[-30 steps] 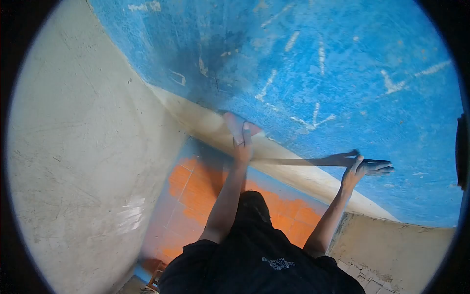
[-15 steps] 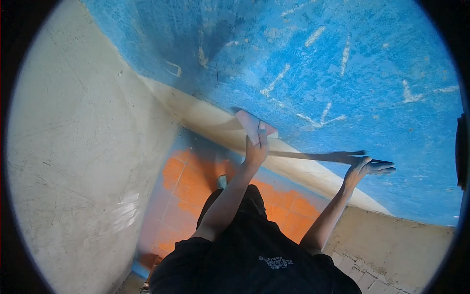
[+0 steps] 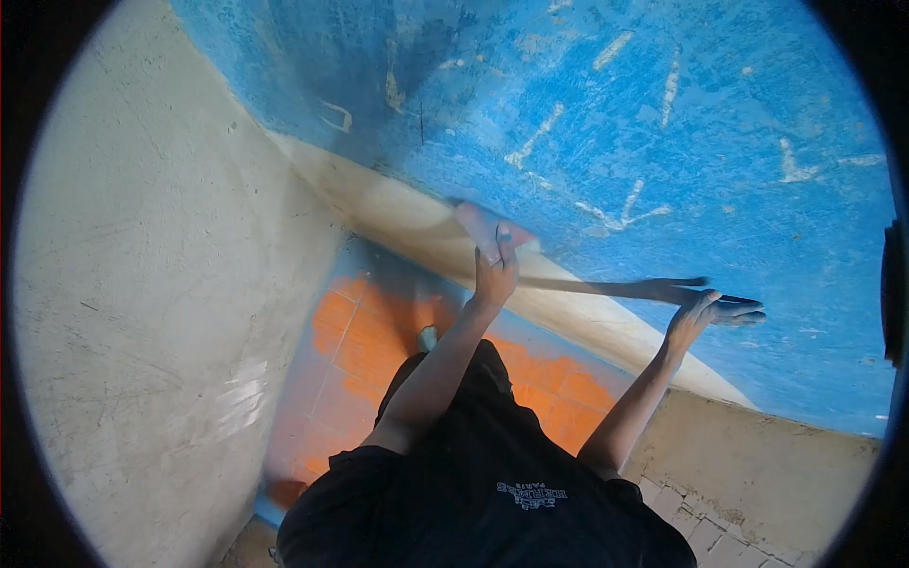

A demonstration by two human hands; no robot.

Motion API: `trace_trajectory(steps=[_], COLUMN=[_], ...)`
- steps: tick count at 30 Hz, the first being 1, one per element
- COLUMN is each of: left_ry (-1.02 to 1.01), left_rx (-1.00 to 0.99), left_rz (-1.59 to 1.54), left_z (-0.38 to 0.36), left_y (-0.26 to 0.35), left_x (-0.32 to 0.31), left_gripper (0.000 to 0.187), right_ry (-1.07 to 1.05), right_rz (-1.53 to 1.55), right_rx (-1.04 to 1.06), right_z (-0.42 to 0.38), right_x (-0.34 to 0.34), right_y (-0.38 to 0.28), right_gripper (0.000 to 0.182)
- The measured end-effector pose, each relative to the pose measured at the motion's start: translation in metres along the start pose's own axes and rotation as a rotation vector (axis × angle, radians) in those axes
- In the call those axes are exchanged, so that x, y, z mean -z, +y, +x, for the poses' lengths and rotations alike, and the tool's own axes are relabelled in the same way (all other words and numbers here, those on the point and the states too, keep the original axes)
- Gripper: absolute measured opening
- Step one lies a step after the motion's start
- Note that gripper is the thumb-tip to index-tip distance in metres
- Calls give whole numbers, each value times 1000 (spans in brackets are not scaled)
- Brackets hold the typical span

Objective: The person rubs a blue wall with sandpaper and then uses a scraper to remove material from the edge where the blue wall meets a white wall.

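Observation:
My left hand (image 3: pixel 497 272) presses a pinkish sheet of sandpaper (image 3: pixel 482 230) against the blue-painted wall (image 3: pixel 587 142), near the line where blue meets the cream band. The sheet is smeared by motion. My thumb and fingers lie along its lower side. To the right, my right hand (image 3: pixel 705 314) rests against the same wall with its fingers stretched out, holding nothing. Bluish dust coats its fingers. Scuffed pale streaks mark the blue paint above both hands.
A pale wall (image 3: pixel 161 256) meets the blue wall in a corner at the left. Below lies an orange tiled floor (image 3: pixel 374 331) covered partly with bluish dust. A foot (image 3: pixel 428 338) shows there. Pale bricks (image 3: pixel 696 516) are at the lower right.
My left hand has moved slightly upward with the sandpaper, which is now blurred. My right hand stays in nearly the same place, and the view has shifted a little.

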State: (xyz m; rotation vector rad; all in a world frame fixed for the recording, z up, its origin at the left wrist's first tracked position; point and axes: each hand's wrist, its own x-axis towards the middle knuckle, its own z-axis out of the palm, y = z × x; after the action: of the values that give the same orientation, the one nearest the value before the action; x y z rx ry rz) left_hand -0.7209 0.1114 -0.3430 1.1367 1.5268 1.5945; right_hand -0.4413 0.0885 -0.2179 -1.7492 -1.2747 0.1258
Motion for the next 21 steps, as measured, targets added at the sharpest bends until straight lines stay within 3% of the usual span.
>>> trace_trajectory(steps=[1,4,10,13,16,19,21], left_ry=[-13,-45,122,72,93,217,161], left_rx=[-3,171,-112,76,171,30,30], left_rz=[43,18,39,-90,-22,-22,-47], left_z=[-6,-6,4,-3,7,11,5], left_y=[-18,-20,18,-22,4,30,-1], left_x=[-2,2,1,0,3,3,3], left_gripper=[29,26,37,31,31,32,33], right_ry=[-40,75,-147,2,93,-28,-59], right_rz=[0,-34,71,-44,37,76,74], right_rx=[-48,90,-48,35,138,-8,-18], right_z=[1,-6,0,1,-4,-1,0], right_x=[2,-6,5,0,-7,-1,0], right_y=[8,-23,5,13,-10,5,10], right_gripper=[74,73,76,77,77,77,76])
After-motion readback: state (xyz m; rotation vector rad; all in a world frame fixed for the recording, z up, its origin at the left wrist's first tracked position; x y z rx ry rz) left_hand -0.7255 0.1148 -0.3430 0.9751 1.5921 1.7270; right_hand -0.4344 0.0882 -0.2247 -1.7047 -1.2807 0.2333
